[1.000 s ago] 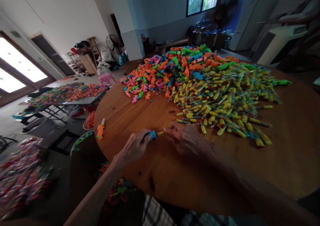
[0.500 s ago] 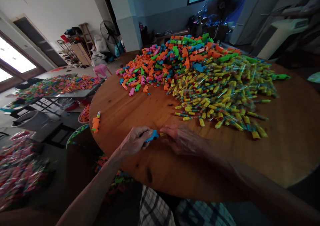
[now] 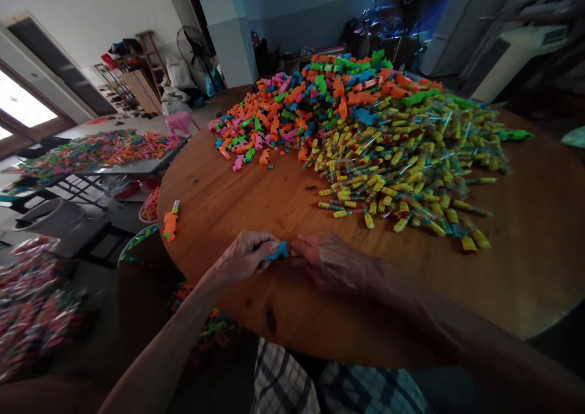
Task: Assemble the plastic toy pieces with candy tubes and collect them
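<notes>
My left hand (image 3: 247, 254) is closed on a small blue plastic toy piece (image 3: 278, 252), which pokes out to the right of its fingertips. Pinched in my right hand (image 3: 329, 259) is a small yellow wrapped tube (image 3: 294, 252), mostly covered by the fingers. The tube's end faces the blue piece; I cannot tell whether they touch. Both hands are low over the near part of the round wooden table (image 3: 219, 203). An orange toy piece with a tube in it (image 3: 170, 224) lies by the left edge.
Beyond my hands are a heap of yellow-wrapped tubes (image 3: 402, 164) and a heap of coloured toy pieces (image 3: 283, 109). Another table (image 3: 132, 167) at left bears more pieces. Plastic-wrapped goods (image 3: 41, 310) lie at lower left. Standing fans (image 3: 194, 48) are behind.
My hands stay together, with the tube a little nearer the blue piece. The view has shifted slightly; the heaps look unchanged.
</notes>
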Demonstrator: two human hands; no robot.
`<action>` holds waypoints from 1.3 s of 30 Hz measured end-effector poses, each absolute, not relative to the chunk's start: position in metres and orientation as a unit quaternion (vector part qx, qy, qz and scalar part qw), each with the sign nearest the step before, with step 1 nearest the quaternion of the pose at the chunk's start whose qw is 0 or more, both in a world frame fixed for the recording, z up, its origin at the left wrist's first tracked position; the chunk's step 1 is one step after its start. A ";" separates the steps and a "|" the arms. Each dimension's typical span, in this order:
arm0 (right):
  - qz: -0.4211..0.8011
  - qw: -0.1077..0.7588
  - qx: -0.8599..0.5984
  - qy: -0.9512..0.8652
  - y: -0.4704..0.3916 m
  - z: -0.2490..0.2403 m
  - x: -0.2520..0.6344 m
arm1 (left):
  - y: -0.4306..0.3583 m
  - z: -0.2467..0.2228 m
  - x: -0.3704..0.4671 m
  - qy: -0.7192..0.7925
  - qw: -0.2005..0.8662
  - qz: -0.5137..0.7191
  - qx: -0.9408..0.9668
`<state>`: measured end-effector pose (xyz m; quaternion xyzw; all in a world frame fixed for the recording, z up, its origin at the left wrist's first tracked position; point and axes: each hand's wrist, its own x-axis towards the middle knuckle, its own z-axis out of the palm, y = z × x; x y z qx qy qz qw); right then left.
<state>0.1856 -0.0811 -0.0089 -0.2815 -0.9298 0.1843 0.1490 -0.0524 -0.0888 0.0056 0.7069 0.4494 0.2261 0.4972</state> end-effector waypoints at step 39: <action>0.111 0.363 -0.349 -0.857 -0.060 -0.008 0.200 | -0.126 0.028 -0.119 0.573 0.250 0.293 0.723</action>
